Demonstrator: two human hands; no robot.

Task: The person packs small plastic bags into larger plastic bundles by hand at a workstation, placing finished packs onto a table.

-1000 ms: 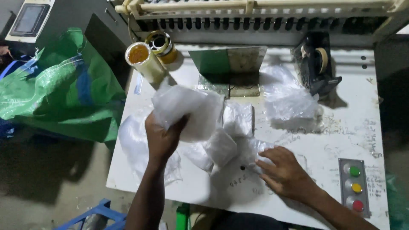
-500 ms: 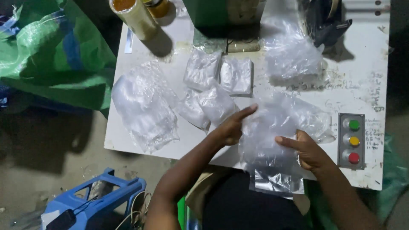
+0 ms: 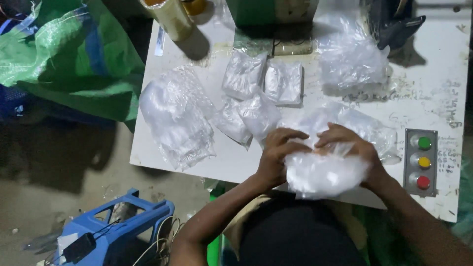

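Under both hands (image 3: 320, 152), blurred clear bag (image 3: 322, 175), contents unclear

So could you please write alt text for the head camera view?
Both hands, left hand and right hand, grip a clear plastic bag at the near edge of a white table. Small packed bags, a loose plastic heap and a three-button panel surround them.

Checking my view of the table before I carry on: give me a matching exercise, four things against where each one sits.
Things:
1. clear plastic bag
2. button panel
3. crumpled film pile
4. green sack

Places:
A. off the table, far left
B. table's left part
C. between left hand and right hand
D. table's right edge

Pairs: 1-C, 2-D, 3-B, 4-A
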